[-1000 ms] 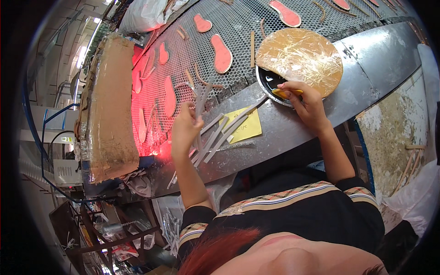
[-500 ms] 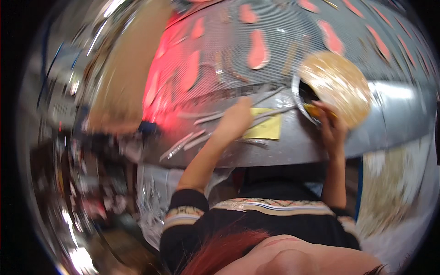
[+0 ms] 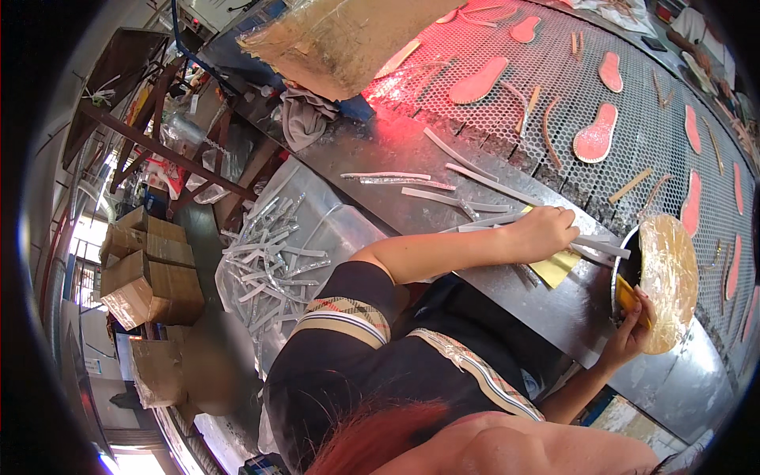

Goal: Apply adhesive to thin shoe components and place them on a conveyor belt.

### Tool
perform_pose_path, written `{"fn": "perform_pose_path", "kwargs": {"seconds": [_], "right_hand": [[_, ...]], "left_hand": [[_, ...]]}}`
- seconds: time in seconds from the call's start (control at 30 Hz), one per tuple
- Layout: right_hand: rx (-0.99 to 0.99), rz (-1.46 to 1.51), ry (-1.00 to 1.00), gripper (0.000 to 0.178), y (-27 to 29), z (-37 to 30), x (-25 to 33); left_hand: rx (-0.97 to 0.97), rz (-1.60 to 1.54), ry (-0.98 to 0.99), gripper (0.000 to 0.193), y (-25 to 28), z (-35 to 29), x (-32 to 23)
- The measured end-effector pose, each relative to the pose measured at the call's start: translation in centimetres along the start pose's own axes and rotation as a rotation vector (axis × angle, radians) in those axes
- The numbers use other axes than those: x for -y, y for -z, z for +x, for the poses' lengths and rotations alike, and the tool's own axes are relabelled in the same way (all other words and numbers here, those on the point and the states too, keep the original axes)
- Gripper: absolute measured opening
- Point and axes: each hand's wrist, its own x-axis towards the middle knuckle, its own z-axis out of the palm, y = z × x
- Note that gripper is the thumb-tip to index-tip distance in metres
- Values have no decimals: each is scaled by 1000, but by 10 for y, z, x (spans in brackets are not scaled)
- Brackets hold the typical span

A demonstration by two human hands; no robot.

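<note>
My left hand [image 3: 541, 234] is closed over a grey strip [image 3: 602, 247] above the metal table, and the strip's end reaches the bowl's rim. Under this hand lies a yellow paper [image 3: 557, 269]. My right hand [image 3: 625, 339] grips a yellow tool [image 3: 627, 296] at the mouth of a round bowl [image 3: 617, 273]; the tool's far end is hidden inside, so its kind is unclear. A tan cover [image 3: 669, 281] wrapped in clear film hides much of the bowl. More pale strips [image 3: 459, 198] lie left of my left hand.
Beyond the metal table [image 3: 380, 146], a mesh bed [image 3: 538, 79] carries pink insoles [image 3: 595, 133] and narrow strips. A cardboard sheet [image 3: 340, 47] juts over its left end. A clear plastic sheet [image 3: 340, 226] with many strips lies at left. Cardboard boxes [image 3: 150, 277] stand farther left.
The view has swung left, bringing the strip pile and boxes into sight and tilting the table. My left hand stays by the yellow paper; my right keeps the yellow tool at the bowl.
</note>
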Motion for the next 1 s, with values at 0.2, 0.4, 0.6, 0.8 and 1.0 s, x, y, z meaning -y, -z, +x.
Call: {"fn": "perform_pose_path", "kwargs": {"seconds": [0.2,0.4,0.6,0.8,1.0], "right_hand": [[-48,-36,-59,21,7,-1,1],[-89,-11,21,21,9,-6,-10],[-171,135,61,19,-10,0,5],[-203,162,2,18,-5,4,13],[-350,100,30,19,-6,10,21]], "left_hand": [[-45,-66,-61,13,-11,6,-6],[-187,-24,-105,9,-14,11,-1],[-259,-296,198,28,5,35,10],[-102,-1444,586,28,-6,69,-4],[-344,-1409,660,20,-39,61,-17]]}}
